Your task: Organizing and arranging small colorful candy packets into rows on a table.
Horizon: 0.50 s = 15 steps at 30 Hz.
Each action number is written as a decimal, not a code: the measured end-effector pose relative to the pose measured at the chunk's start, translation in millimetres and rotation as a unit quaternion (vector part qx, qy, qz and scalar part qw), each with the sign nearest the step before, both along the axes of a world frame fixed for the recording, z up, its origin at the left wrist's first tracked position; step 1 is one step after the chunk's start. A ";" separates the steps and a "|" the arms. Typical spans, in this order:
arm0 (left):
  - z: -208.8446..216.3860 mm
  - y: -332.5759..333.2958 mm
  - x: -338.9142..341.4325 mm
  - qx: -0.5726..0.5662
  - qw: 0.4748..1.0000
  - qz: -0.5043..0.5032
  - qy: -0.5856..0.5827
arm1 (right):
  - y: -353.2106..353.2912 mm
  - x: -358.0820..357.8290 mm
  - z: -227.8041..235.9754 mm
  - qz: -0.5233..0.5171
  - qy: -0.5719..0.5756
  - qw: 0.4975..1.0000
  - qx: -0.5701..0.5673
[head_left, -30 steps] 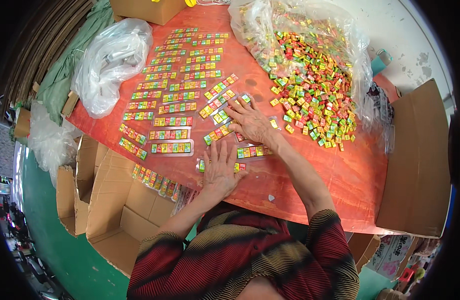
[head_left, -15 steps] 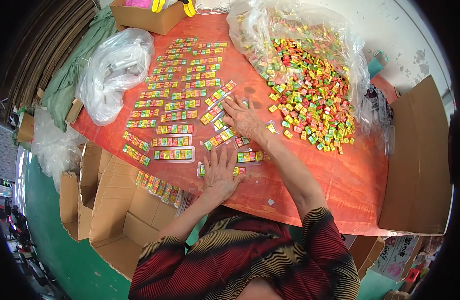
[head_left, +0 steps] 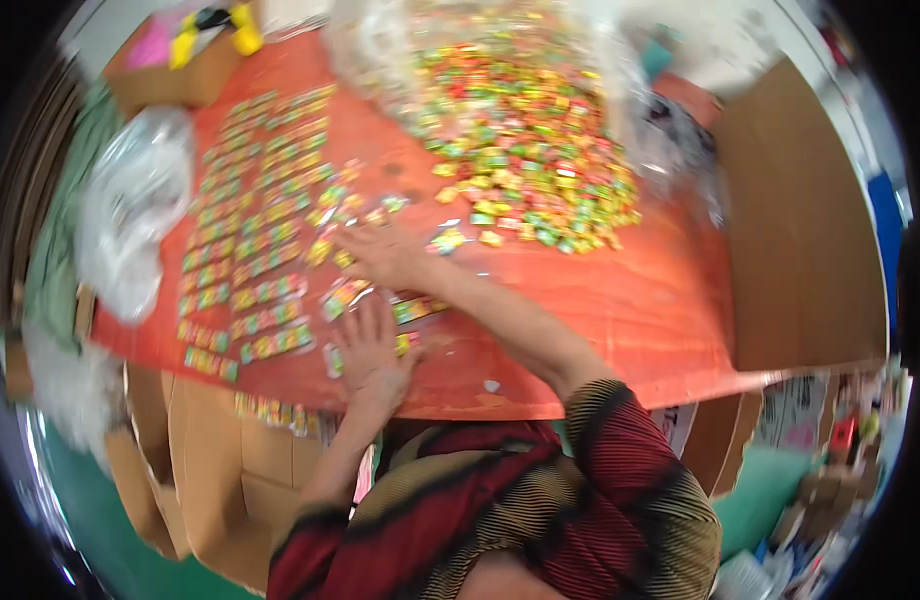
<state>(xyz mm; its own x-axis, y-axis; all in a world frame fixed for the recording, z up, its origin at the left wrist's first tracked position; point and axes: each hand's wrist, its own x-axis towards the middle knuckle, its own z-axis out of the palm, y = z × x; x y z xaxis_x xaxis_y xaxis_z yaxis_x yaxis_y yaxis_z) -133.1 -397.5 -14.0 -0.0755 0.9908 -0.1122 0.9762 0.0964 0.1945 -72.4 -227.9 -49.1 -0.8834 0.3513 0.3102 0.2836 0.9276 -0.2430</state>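
My left hand [head_left: 368, 355] lies with fingers spread over a clear strip tray of small red, yellow and green blocks near the table's front edge. Parts of the tray show on either side of the hand. Farther in, my right hand [head_left: 388, 257] rests palm down with stretched fingers over more trays, partly hiding them. A filled tray [head_left: 344, 298] sits between the hands, and another [head_left: 418, 308] is beside the left fingertips. Loose blocks [head_left: 448, 240] lie right of my right hand. Motion blur hides finer detail.
Rows of filled trays [head_left: 270, 290] cover the left of the red table [head_left: 600, 330]. A heap of loose blocks [head_left: 530, 150] spills from a clear bag at the back. A crumpled plastic bag [head_left: 135, 215], an upright cardboard sheet [head_left: 795, 230] and open cartons [head_left: 215, 450] surround the work.
The whole view has swung, so the table and trays sit farther left and the picture is blurred. Both hands stay spread on nearly the same trays.
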 end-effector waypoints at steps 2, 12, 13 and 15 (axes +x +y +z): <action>2.6 0.3 -1.7 -0.006 1.000 0.008 0.012 | -1.1 -11.7 1.8 -0.045 -0.001 0.992 -0.114; 2.0 -8.1 6.4 0.228 0.967 -0.106 -0.033 | -34.9 167.4 51.9 -0.233 0.285 0.923 -0.111; 1.0 -9.0 11.4 0.231 0.967 -0.104 -0.032 | -34.6 194.0 58.2 -0.280 0.293 0.910 -0.088; -1.6 -12.2 22.3 0.244 0.950 -0.168 -0.099 | -14.7 252.4 43.1 -0.360 0.258 0.896 -0.022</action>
